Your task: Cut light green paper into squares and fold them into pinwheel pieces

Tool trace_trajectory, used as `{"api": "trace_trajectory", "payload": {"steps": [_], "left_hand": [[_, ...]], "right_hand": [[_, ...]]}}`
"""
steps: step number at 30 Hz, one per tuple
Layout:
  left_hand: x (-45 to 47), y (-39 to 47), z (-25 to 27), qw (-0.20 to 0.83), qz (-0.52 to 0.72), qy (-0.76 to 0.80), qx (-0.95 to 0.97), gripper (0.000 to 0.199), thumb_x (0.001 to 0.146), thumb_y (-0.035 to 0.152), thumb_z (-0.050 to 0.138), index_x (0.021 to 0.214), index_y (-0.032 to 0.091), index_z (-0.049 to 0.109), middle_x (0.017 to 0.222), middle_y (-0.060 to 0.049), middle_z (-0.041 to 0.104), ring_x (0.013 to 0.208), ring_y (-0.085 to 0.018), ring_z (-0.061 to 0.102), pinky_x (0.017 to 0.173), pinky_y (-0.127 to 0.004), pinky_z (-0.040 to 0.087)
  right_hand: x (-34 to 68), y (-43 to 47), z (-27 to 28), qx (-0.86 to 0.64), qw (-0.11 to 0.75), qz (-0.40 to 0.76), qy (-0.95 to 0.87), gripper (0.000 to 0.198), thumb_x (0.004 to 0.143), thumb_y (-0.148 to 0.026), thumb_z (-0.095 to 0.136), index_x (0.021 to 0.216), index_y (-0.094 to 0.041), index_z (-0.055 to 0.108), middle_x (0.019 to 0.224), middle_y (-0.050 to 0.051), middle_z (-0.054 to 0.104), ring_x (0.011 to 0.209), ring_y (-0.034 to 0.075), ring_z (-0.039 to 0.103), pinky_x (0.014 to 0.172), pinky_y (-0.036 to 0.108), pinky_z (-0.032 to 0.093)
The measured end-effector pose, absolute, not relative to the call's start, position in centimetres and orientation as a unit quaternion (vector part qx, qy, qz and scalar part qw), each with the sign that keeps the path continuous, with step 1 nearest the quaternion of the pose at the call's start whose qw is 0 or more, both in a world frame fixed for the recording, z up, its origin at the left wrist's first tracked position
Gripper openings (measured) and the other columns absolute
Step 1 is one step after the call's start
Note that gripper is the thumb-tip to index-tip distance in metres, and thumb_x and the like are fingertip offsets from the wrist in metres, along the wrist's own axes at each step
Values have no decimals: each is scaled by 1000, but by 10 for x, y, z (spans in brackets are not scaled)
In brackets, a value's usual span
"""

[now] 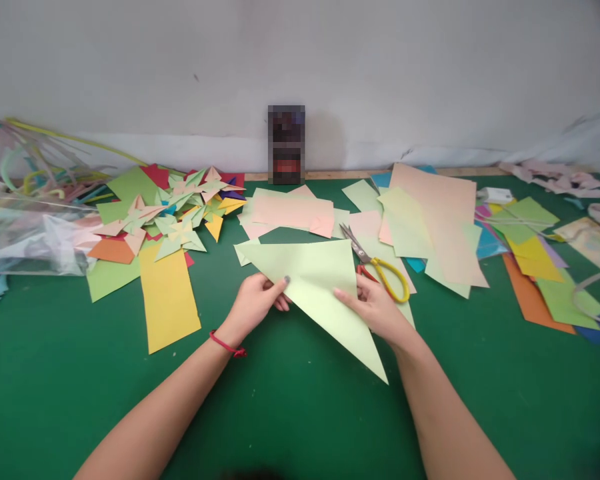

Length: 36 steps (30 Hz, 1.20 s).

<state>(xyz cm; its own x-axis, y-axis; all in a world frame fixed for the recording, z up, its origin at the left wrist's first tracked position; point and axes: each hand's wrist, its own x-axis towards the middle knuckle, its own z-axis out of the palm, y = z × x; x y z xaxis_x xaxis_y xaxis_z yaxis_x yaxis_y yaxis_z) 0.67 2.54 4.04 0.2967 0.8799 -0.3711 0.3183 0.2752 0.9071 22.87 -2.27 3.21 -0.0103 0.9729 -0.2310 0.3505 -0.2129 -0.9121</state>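
Pale green triangular sheet point(325, 267), held above the green table point(280, 420), directly between left hand point(253, 303) and right hand point(380, 313). Number of layers: not possible to tell. At left, pinched with thumb on top and fingers beneath, along the slanting near edge. At right, likewise clamped, thumb laid flat over the face, fingers behind the right-hand edge. Far left corner projecting past the left grip; near point hanging free below the right grip, towards the forearms; broad middle spanning the gap, uncovered.

On the left wrist, a red cord bracelet point(225, 343). Just beyond the right fingers, scissors point(375, 262) with yellow and red handles, blades directed away; contact with the hand not possible to tell. Beyond the sheet, pink sheets point(290, 212) in a loose stack. To the left, a yellow sheet point(170, 307), folded paper shapes point(180, 233) in a heap, then a clear plastic bag point(35, 233). Far right, overlapping coloured sheets point(540, 257). Against the wall point(380, 67), a pixelated dark upright object point(286, 143).
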Motion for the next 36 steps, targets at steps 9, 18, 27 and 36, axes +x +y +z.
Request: {"api": "trace_trajectory", "payload": {"steps": [9, 18, 27, 36], "left_hand": [[-23, 32, 34, 563, 408, 582, 422, 22, 79, 35, 57, 72, 15, 51, 64, 0, 60, 55, -10, 61, 56, -21, 50], [-5, 3, 22, 629, 295, 555, 458, 30, 77, 44, 59, 73, 14, 59, 62, -4, 65, 58, -16, 64, 62, -27, 53], [-2, -12, 27, 655, 178, 505, 533, 34, 79, 42, 56, 60, 14, 63, 53, -5, 65, 54, -17, 62, 61, -27, 51], [6, -16, 28, 686, 169, 466, 533, 26, 78, 35, 58, 85, 11, 65, 78, -8, 69, 58, -13, 61, 57, -24, 51]], "right_hand": [[232, -22, 37, -622, 287, 437, -582, 29, 78, -45, 57, 90, -19, 61, 67, 0, 56, 53, 12, 49, 43, 24, 39], [209, -26, 31, -565, 342, 541, -521, 36, 80, -42, 56, 108, -20, 58, 88, 4, 66, 80, 19, 63, 64, 30, 53], [205, -27, 29, -593, 383, 530, -470, 35, 78, -45, 58, 100, -17, 62, 98, 8, 68, 85, 24, 65, 67, 34, 56], [202, -28, 21, -642, 455, 430, -442, 32, 76, -46, 61, 88, -17, 65, 92, 9, 69, 79, 23, 66, 64, 32, 54]]}}
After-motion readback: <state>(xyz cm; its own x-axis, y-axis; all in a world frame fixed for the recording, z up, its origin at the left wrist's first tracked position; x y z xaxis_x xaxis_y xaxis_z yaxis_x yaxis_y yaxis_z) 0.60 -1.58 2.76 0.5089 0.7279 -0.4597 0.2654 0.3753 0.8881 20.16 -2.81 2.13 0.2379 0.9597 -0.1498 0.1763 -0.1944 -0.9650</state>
